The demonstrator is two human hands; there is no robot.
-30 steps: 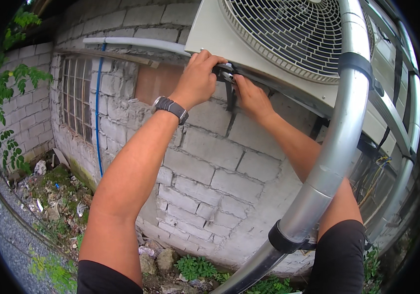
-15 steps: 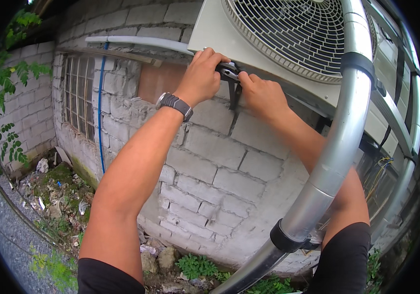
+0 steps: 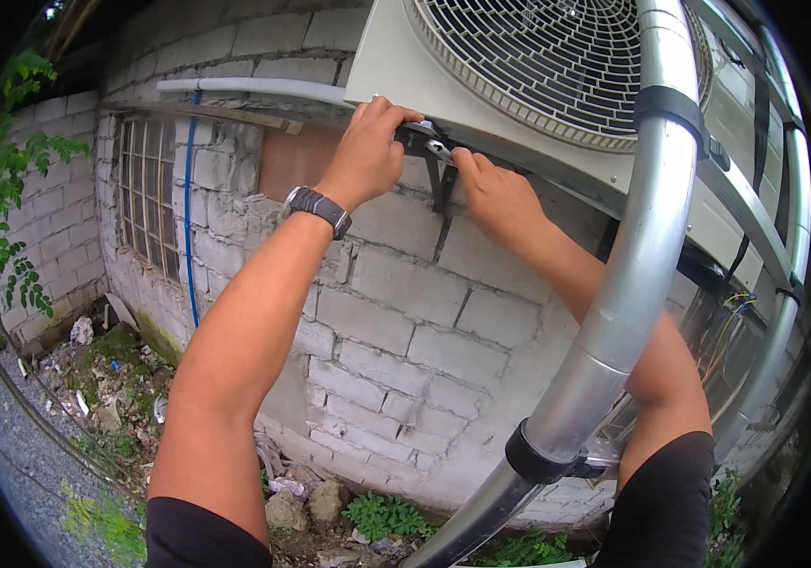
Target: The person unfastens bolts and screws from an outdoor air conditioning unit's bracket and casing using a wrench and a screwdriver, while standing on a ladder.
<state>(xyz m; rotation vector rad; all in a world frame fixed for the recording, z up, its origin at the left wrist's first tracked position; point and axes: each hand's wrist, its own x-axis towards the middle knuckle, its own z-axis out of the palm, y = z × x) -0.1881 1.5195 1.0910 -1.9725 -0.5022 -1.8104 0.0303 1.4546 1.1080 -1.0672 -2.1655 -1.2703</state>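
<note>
My right hand (image 3: 497, 192) is closed round a short chrome wrench (image 3: 437, 150), whose shiny head points up and left toward the black metal bracket (image 3: 443, 189) under the outdoor air-conditioner unit (image 3: 391, 71). My left hand (image 3: 365, 150), with a dark watch (image 3: 320, 208) on its wrist, is raised to the unit's lower left corner. Its fingers are curled at the bracket end, by a small silvery piece beside the wrench head. Just what the left fingers grip is hidden behind them.
A thick silver ladder rail (image 3: 628, 284) with black collars crosses in front of my right arm. Behind is a grey block wall (image 3: 405, 293) with a white pipe (image 3: 254, 87), a blue pipe (image 3: 189, 199) and a barred window (image 3: 150, 189). Rubble and plants (image 3: 386, 516) lie below.
The whole view has shifted slightly, so the unit and both hands sit a little further left. The wrench head has swung, its handle now angled more down toward my right hand.
</note>
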